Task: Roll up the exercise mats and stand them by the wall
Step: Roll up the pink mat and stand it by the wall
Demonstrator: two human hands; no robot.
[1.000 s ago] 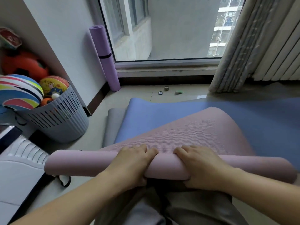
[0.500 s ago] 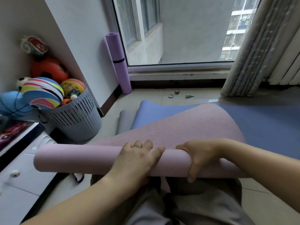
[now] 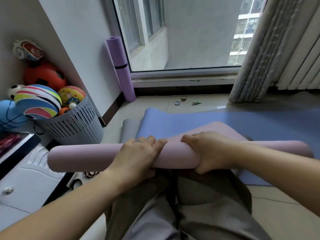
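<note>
A pink mat point(image 3: 83, 157) lies almost fully rolled across my lap, with only a short flap still flat beyond the roll. My left hand point(image 3: 138, 153) grips the roll near its middle, fingers curled over the top. My right hand point(image 3: 207, 149) grips it just to the right, thumb under the roll. Under it a blue mat point(image 3: 216, 118) lies flat on the floor, on top of a grey mat point(image 3: 128, 127). A rolled purple mat point(image 3: 121, 70) with a black strap stands upright in the corner by the window.
A grey slatted basket point(image 3: 74, 127) full of balls stands at the left wall. A white drawer unit point(image 3: 26, 184) is at the near left. Small bits point(image 3: 183, 99) lie on the tiles below the window. A curtain point(image 3: 259, 58) and radiator point(image 3: 304, 66) stand at the right.
The pink roll has grown thicker and moved forward, so less of the pink mat lies flat. Both hands moved forward with it, and my right hand's thumb now wraps under the roll.
</note>
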